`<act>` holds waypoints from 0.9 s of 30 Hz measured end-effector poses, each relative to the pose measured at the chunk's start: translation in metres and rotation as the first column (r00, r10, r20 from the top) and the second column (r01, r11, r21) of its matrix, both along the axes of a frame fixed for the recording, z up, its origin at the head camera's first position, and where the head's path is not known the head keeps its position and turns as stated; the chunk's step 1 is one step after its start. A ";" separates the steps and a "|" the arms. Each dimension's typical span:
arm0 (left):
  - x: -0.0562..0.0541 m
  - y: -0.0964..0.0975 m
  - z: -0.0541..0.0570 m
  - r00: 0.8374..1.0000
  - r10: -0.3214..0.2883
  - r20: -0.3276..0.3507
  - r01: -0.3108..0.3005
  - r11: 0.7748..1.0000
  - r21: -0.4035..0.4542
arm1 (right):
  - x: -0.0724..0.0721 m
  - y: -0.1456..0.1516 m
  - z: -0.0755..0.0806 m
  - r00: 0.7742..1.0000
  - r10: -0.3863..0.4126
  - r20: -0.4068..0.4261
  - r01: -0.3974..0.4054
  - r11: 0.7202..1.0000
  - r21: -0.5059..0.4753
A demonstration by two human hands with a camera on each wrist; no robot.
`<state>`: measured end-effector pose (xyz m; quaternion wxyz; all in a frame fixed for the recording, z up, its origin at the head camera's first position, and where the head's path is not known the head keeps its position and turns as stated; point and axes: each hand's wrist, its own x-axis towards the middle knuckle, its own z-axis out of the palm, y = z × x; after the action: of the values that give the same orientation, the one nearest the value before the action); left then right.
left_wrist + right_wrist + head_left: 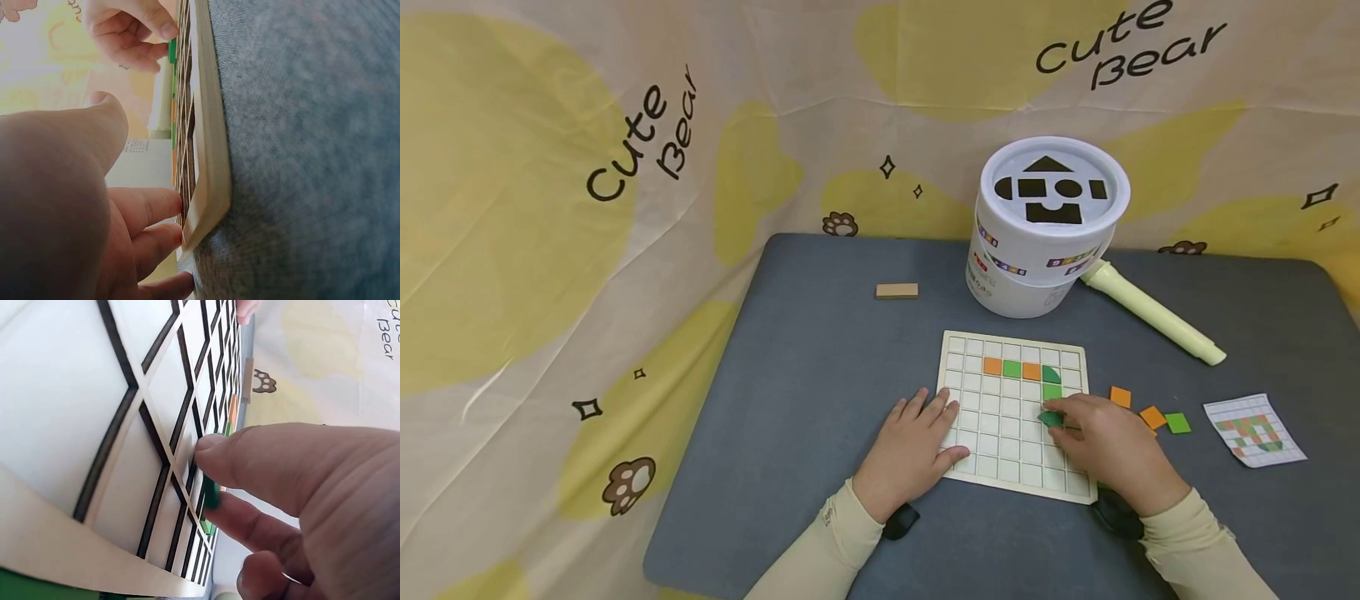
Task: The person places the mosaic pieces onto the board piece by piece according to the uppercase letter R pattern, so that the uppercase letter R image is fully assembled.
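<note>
A white grid board [1000, 450] with raised cell borders lies on the dark table. Along one of its upper rows sit an orange tile [992, 367], a green tile [1012, 369], another orange tile [1032, 372] and a dark green quarter-round tile [1050, 375], with a light green tile [1052, 391] below that. My right hand [1108, 442] pinches a dark green tile [212, 492] between thumb and finger, close over the cell under the light green one. At the board's left edge rests my left hand [910, 446], fingers spread and fingertips on the border.
Right of the board lie loose orange tiles [1120, 397] and a green tile [1177, 423], then a printed pattern card [1255, 431]. Behind stand a white bucket [1030, 275] with shape cutouts in its lid and its pale yellow tube [1157, 315]. A wooden block [897, 291] lies farther left.
</note>
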<state>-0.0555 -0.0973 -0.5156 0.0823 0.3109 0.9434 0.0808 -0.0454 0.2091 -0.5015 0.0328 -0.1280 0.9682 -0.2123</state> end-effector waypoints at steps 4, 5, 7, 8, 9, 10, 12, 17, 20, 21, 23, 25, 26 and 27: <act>0.000 0.000 0.000 1.000 0.001 -0.001 -0.001 1.000 0.001 | -0.001 -0.001 0.002 1.000 -0.004 -0.008 0.004 1.000 -0.022; 0.000 0.000 0.000 1.000 0.001 0.001 -0.001 1.000 0.000 | -0.001 -0.001 0.002 1.000 -0.002 -0.009 0.002 0.999 -0.032; 0.000 0.000 0.000 1.000 0.002 0.007 -0.002 1.000 -0.003 | -0.002 0.000 0.002 1.000 -0.001 -0.017 0.000 0.999 -0.045; 0.000 0.000 0.000 1.000 0.003 0.010 -0.003 1.000 -0.005 | -0.002 0.000 0.002 1.000 0.001 -0.023 -0.002 0.999 -0.050; 0.000 0.000 0.000 1.000 0.003 0.013 -0.003 1.000 -0.007 | -0.002 0.000 0.002 1.000 0.003 -0.030 -0.005 0.999 -0.052; 0.000 0.000 0.000 1.000 0.004 0.016 -0.004 1.000 -0.009 | -0.003 0.000 0.001 0.999 0.007 -0.038 -0.009 0.999 -0.051; -0.001 0.001 0.001 1.000 0.004 0.019 -0.004 1.000 -0.013 | -0.005 0.000 0.001 0.999 0.018 -0.045 -0.020 0.999 -0.044; -0.001 0.001 0.002 1.000 0.004 0.021 -0.003 1.000 -0.026 | -0.011 0.002 0.003 0.995 0.090 -0.032 -0.091 0.995 -0.035; -0.001 0.001 0.002 1.000 0.006 0.022 -0.005 1.000 -0.026 | -0.016 0.003 0.004 0.989 0.142 -0.034 -0.142 0.990 -0.003; -0.001 0.001 0.002 1.000 0.007 0.022 -0.007 1.000 -0.025 | -0.017 0.003 0.005 0.987 0.155 -0.036 -0.154 0.988 0.010; -0.001 0.001 0.002 1.000 0.009 0.021 -0.008 1.000 -0.022 | -0.019 0.003 0.005 0.985 0.165 -0.038 -0.164 0.986 0.031; 0.000 0.000 0.001 1.000 0.009 0.019 -0.009 1.000 -0.020 | -0.020 0.002 0.006 0.988 0.150 -0.038 -0.149 0.988 0.030; 0.000 0.000 0.001 1.000 0.009 0.017 -0.008 1.000 -0.020 | -0.020 0.001 0.007 0.990 0.134 -0.037 -0.133 0.991 0.020; 0.000 0.000 0.002 1.000 0.007 0.014 -0.007 1.000 -0.020 | -0.019 0.001 0.007 0.993 0.117 -0.034 -0.117 0.993 0.009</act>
<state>-0.0556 -0.0971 -0.5140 0.0915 0.3062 0.9447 0.0738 -0.0648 0.2096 -0.4946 0.0289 -0.1881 0.9602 -0.2044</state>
